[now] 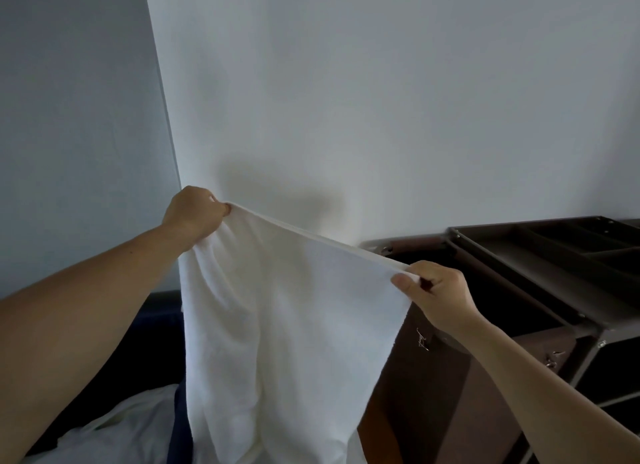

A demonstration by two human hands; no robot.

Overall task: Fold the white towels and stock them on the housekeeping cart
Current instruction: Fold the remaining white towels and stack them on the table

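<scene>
A plain white terry towel [277,307] hangs open in the air before a pale blank wall [381,99]. Its top hem is pulled taut in a line that slopes from 10 o'clock down toward 3 o'clock, and the cloth below falls in soft vertical folds to 6 o'clock. The left hand [194,217] grips the upper corner at 10 o'clock, fingers curled tight round bunched cloth. The right hand [440,293] pinches the other corner at 3 o'clock, with the thumb [403,281] flat on top of the hem and the fingers folded beneath. A dark brown metal-framed housekeeping cart [433,411] stands at 4 o'clock, just behind the right hand. Rumpled white bedding [138,429] lies at 7 o'clock.
</scene>
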